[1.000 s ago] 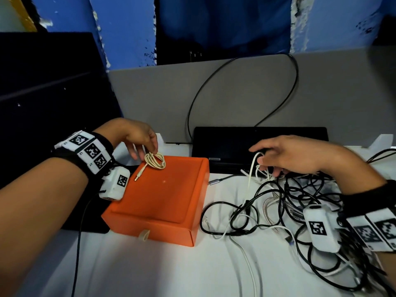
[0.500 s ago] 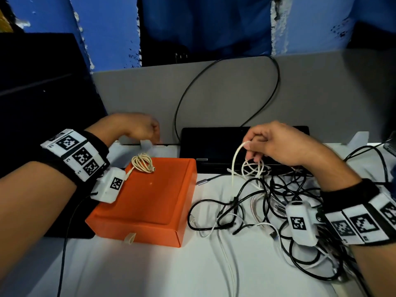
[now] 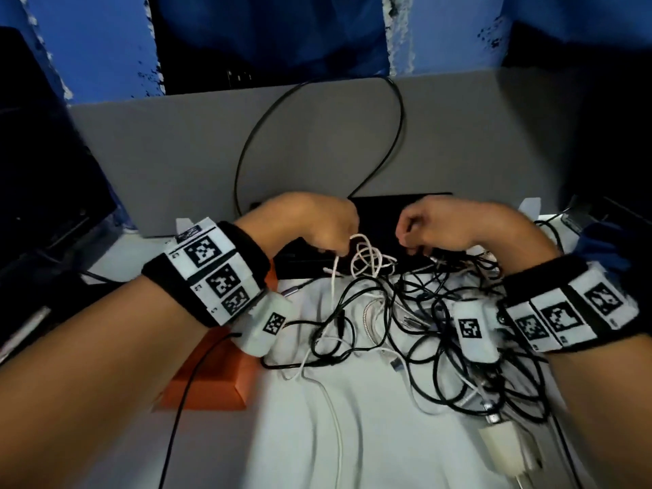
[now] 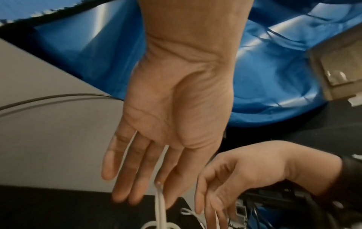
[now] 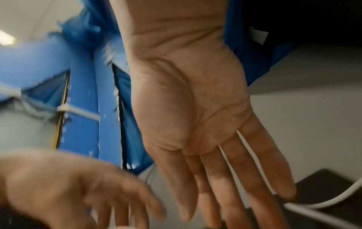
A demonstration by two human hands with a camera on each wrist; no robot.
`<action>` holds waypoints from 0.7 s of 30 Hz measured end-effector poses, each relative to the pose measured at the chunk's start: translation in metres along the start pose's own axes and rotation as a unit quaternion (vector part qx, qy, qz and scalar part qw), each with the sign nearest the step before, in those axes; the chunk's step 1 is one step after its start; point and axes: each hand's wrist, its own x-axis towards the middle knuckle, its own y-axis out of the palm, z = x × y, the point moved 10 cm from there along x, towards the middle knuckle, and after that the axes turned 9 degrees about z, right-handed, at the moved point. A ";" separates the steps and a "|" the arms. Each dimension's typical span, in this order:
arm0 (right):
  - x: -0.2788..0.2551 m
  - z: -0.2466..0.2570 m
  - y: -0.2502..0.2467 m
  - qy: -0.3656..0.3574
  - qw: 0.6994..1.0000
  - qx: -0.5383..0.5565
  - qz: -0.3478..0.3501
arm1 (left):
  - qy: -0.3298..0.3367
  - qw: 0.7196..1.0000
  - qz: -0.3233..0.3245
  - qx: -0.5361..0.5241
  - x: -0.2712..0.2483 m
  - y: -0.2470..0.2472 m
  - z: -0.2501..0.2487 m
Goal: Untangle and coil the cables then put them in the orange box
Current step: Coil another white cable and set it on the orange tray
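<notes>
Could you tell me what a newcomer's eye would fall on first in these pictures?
Probably the big tangle of black cables sprawled over the white table, right of centre. Just behind it, the left hand and right hand meet over a knotted white cable, the left one touching it. The orange box peeks out beneath the left forearm.

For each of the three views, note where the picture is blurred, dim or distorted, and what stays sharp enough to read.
Head view: dim corners, wide-angle bend, right forearm edge smeared; white cable and orange box stay readable. Left wrist view: left hand fairly sharp, fingertips soft, bright glare streaks on the blue sheet. Right wrist view: heavy motion blur, worst on the left hand at lower left; right hand palm lines still legible.
</notes>
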 end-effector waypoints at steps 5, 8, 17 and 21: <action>0.016 -0.032 0.032 0.118 0.965 -0.191 0.136 | 0.027 0.997 0.008 0.073 0.025 0.000 -0.031; 0.020 -0.031 0.048 0.117 0.951 -0.234 0.167 | 0.011 0.993 0.048 0.110 0.045 0.020 -0.038; 0.030 -0.024 0.031 0.052 0.987 -0.147 0.044 | -0.030 0.997 0.003 0.069 0.053 0.018 -0.021; 0.027 -0.017 0.020 0.047 0.988 -0.146 0.015 | -0.052 0.992 -0.022 0.115 0.056 0.026 -0.016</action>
